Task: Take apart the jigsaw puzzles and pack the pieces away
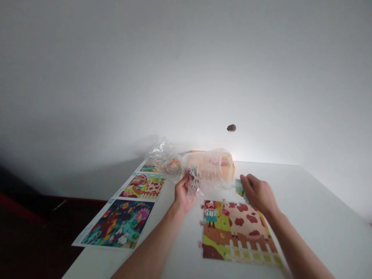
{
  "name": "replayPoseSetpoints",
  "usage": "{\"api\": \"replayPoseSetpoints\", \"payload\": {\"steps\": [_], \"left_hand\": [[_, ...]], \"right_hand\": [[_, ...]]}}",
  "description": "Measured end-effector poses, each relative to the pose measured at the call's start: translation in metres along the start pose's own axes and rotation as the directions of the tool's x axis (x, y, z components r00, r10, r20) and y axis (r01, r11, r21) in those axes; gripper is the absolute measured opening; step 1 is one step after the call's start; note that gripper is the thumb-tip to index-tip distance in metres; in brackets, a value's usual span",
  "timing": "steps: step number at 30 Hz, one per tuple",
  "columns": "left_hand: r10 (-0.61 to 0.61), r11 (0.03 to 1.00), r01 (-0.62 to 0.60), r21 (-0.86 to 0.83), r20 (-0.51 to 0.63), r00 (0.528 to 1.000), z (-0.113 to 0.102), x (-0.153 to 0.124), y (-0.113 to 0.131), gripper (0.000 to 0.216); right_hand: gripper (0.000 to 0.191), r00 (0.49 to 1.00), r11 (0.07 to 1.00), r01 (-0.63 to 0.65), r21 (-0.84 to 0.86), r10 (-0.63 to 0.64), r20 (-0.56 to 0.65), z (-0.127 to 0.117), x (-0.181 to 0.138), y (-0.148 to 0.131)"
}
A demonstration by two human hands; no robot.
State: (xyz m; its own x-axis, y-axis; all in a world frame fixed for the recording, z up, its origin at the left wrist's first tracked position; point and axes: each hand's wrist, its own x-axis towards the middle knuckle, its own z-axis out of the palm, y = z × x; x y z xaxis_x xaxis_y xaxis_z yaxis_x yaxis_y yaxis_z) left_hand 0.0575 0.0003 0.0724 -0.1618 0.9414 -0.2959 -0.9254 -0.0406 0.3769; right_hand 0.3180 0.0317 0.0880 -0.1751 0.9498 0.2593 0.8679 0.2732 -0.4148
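My left hand [183,193] is closed around a small clear plastic bag of puzzle pieces [194,179], lifted just above the white table [314,217]. My right hand [257,193] pinches a greenish puzzle piece [238,186] at the upper right corner of a partly assembled puzzle [236,232] that shows a farmer, a spotted cow and a white fence. Behind both hands lies a larger clear bag over an orange box [213,166].
Three colourful picture sheets lie in a row along the table's left edge: a dark one [119,224], a farm one [143,186] and a third [148,167] partly under another bag of pieces [165,161]. A white wall with a small dark mark [231,128] rises behind.
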Motion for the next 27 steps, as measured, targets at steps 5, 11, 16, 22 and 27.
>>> {"api": "replayPoseSetpoints", "payload": {"steps": [5, 11, 16, 22, 27], "left_hand": [[-0.006, 1.000, 0.006, -0.009, 0.012, 1.000, -0.002, 0.001, -0.001, 0.008], [-0.001, 1.000, 0.001, -0.022, 0.004, 1.000, -0.002, 0.000, -0.002, 0.009], [0.019, 1.000, -0.019, -0.003, -0.004, 1.000, 0.000, -0.001, -0.002, 0.009], [0.019, 1.000, -0.019, 0.000, -0.010, 1.000, -0.001, -0.001, -0.002, 0.007], [0.006, 1.000, -0.006, 0.000, 0.007, 1.000, 0.000, -0.001, -0.005, 0.009]], "right_hand": [[0.037, 0.780, 0.992, 0.125, 0.018, -0.109, 0.616, -0.018, -0.016, 0.009], [0.043, 0.821, 0.989, 0.130, -0.076, -0.064, 0.568, 0.010, -0.024, -0.024], [0.037, 0.900, 0.979, 0.203, -0.026, -0.176, 0.400, 0.026, -0.024, -0.045], [0.039, 0.972, 0.990, 0.043, -0.134, -0.010, 0.237, 0.036, -0.017, -0.037], [0.038, 0.987, 0.977, 0.126, -0.171, -0.106, 0.121, 0.048, -0.016, -0.037]]}}
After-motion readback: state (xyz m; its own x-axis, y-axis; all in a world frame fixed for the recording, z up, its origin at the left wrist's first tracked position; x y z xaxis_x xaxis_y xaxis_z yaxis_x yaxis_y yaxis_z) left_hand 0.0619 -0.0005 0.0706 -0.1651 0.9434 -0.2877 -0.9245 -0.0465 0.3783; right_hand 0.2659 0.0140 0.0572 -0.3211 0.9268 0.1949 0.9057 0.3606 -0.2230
